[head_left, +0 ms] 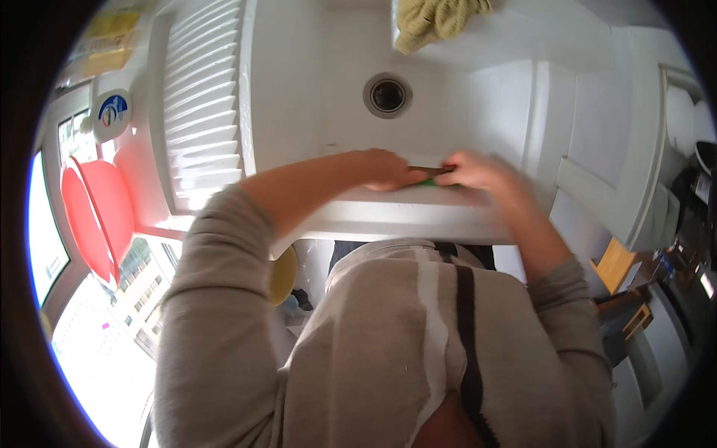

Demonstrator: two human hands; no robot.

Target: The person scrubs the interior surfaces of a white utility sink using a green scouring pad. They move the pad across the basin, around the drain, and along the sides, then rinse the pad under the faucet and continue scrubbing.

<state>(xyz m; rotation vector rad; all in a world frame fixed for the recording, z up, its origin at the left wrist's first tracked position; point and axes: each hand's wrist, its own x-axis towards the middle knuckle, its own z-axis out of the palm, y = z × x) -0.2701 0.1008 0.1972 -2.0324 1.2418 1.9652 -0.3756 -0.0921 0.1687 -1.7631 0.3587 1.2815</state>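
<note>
Pinching a slim green object point(432, 181) between both hands' grips, left hand point(388, 170), right hand point(482, 170), over glossy white sink point(314, 89).

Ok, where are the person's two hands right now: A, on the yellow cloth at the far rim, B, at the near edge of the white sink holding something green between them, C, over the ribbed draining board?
B: the left hand and right hand meet at the near rim of the white sink, on a small green thing.
</note>
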